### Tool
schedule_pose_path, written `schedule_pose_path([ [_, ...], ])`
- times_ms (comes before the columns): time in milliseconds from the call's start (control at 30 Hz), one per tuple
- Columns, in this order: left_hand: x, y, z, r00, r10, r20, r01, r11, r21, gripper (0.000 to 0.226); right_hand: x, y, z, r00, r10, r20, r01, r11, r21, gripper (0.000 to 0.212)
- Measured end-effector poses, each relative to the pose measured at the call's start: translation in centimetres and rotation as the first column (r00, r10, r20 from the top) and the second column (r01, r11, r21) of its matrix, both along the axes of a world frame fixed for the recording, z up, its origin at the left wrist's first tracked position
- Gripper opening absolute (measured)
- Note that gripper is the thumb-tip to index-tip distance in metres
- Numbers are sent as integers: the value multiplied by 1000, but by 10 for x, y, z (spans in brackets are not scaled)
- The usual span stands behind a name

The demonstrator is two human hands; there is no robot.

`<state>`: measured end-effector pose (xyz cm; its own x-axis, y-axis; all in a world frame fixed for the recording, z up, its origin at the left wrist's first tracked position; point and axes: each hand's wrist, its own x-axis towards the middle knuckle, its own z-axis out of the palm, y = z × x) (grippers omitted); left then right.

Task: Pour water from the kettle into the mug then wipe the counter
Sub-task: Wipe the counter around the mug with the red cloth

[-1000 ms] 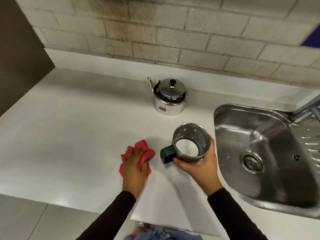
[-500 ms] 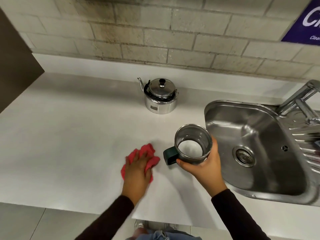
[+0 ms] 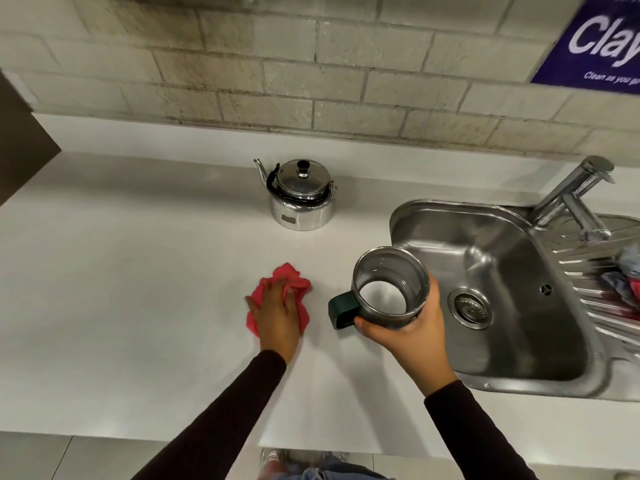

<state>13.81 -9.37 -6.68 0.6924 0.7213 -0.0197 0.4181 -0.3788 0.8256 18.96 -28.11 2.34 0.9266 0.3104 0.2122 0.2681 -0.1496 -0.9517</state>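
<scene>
A shiny steel kettle (image 3: 302,195) with a black knob and handle stands upright near the back of the white counter (image 3: 121,289). My right hand (image 3: 412,334) holds a steel mug (image 3: 389,287) with a dark green handle, lifted a little above the counter beside the sink. The mug's mouth faces me and water shows inside. My left hand (image 3: 277,313) presses flat on a crumpled red cloth (image 3: 289,278) on the counter, left of the mug.
A stainless sink (image 3: 502,289) with a drain and a tap (image 3: 571,192) fills the right side. Cloths lie on its draining board (image 3: 620,282). A tiled wall runs behind, with a purple sign (image 3: 595,43) at top right. A dark panel (image 3: 20,140) stands at the far left.
My left hand has slid the red cloth a short way over the counter. The mug stays in my right hand. The view has tilted up, so more wall and tap show.
</scene>
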Motion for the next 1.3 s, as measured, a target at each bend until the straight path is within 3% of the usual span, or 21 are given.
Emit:
schedule_pose_path([
  [67, 6, 1, 2, 987, -159, 25, 158, 987, 40, 34, 3, -3, 1, 1000, -2, 12, 2, 1000, 0, 94],
  [133, 5, -3, 3, 939, -342, -32, 342, 922, 182, 32, 6, -5, 1, 999, -9, 32, 9, 1000, -9, 93],
  [233, -10, -12, -3, 795, -552, -251, 606, 711, 357, 37, 10, -6, 0, 999, -12, 51, 13, 1000, -20, 94],
  [367, -50, -16, -13, 648, -686, -331, 753, 514, 410, 37, 15, -5, -2, 999, 4, 33, -4, 1000, -18, 95],
  [467, -89, 8, -17, 605, -718, -344, 771, 422, 477, 37, 18, 0, -7, 999, 31, 19, -30, 999, -41, 96],
  [533, -109, 36, -12, 640, -698, -320, 739, 447, 503, 40, 18, 6, -11, 998, 56, -9, -56, 997, -47, 96],
  [600, -118, 68, -5, 710, -644, -285, 684, 533, 498, 39, 13, 14, -17, 996, 82, -37, -84, 995, -54, 95],
  [767, -107, 126, 3, 877, -377, -297, 476, 757, 448, 44, -3, 47, -31, 982, 177, -66, -182, 981, -63, 96],
  [900, -98, 134, 2, 951, -191, -241, 283, 854, 437, 49, -18, 80, -44, 968, 235, -88, -240, 969, -51, 95],
  [1100, -124, 110, 2, 977, -134, -164, 191, 887, 420, 43, -37, 115, -56, 949, 283, -136, -290, 957, -28, 91],
  [1300, -174, 61, -6, 950, -238, -202, 305, 847, 435, 32, -39, 129, -62, 950, 273, -152, -281, 959, -33, 93],
])
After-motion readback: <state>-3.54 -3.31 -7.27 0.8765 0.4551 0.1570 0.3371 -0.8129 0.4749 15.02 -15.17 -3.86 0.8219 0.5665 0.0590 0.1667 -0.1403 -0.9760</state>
